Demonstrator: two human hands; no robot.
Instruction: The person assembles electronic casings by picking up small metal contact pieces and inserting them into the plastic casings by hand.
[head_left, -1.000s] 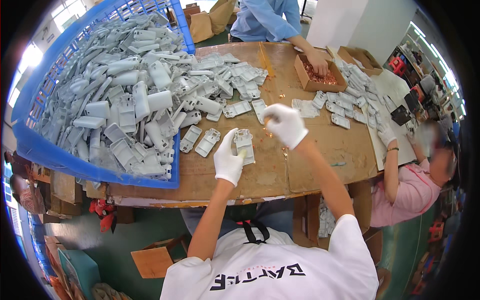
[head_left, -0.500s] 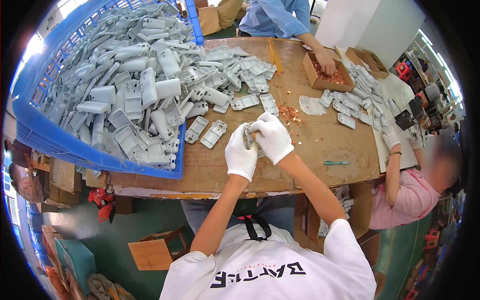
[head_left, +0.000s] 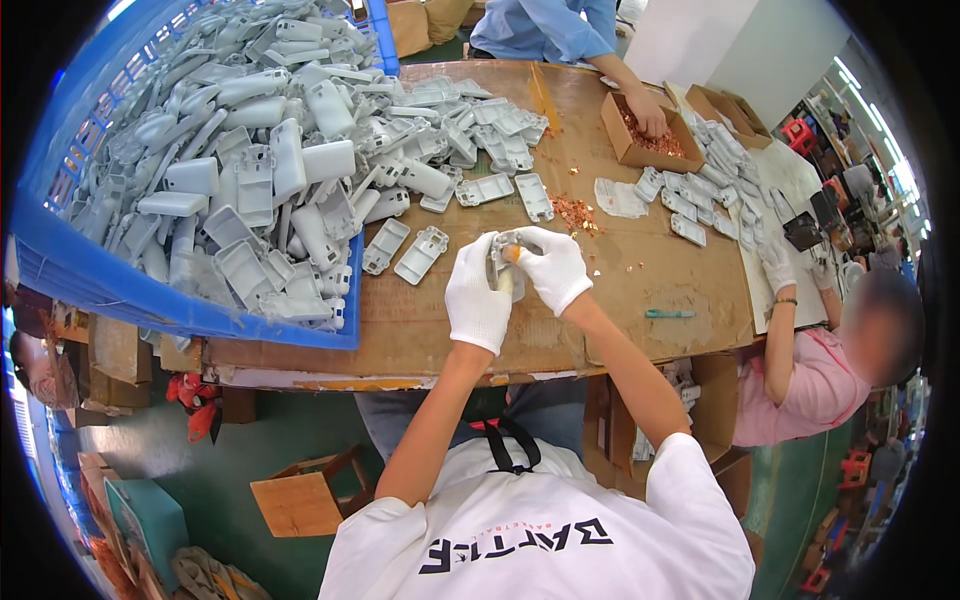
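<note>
Head view: one grey casing (head_left: 496,253), centre of frame, is clasped in the closed grip of the left hand (head_left: 477,300) and pinched toward its upper end by the right hand (head_left: 555,268), and could be dropped onto the surface (head_left: 690,275) were either hold loosened.

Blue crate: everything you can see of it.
The blue crate looks like plastic, with a smooth band along its near side and slotted openings in its left wall. It sits at the left of the cardboard-covered table, heaped with pale grey casings that spill past its right side, hiding most of it. Its underside is hidden. The left hand and right hand are clear of it.
</note>
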